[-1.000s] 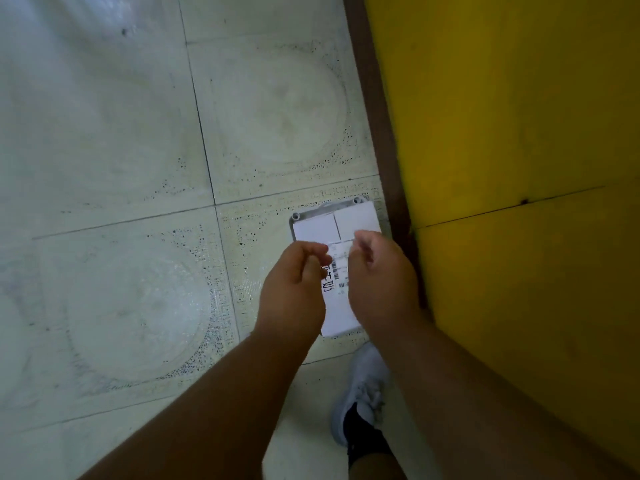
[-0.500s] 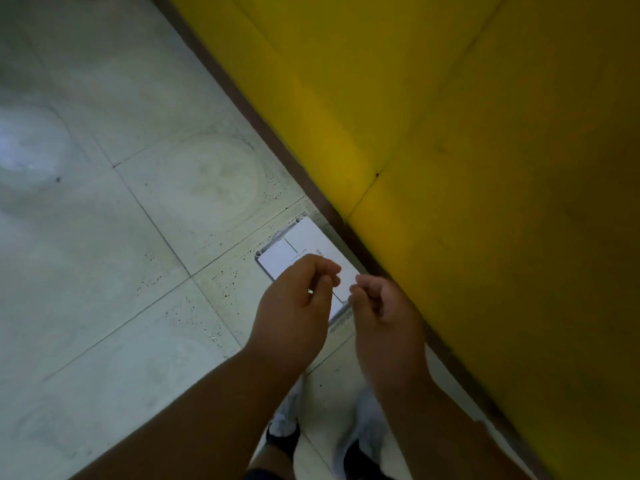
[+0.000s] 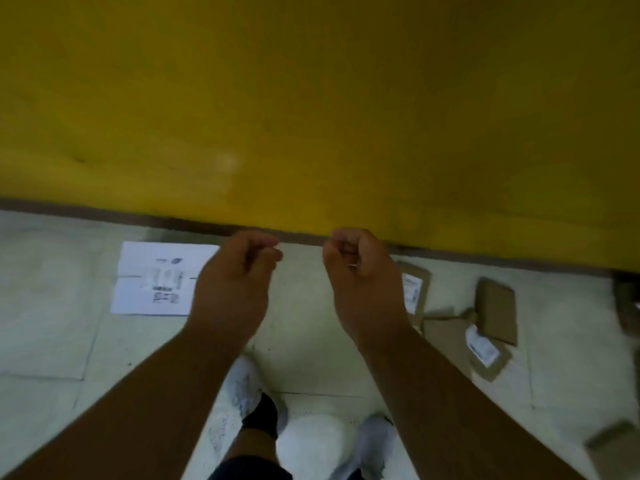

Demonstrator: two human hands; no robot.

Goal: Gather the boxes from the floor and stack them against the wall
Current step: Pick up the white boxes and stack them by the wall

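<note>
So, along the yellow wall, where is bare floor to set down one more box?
Bare floor lies between the white box and the brown boxes, below both hands, left hand and right hand, and up to the wall. Left of the white box is also bare. The right side is crowded with scattered brown boxes.

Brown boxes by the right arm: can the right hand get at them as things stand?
Probably yes. The right hand holds nothing, its fingers curled, and the brown boxes lie uncovered on the floor beside that forearm; nothing sits between, though it must come down.
</note>
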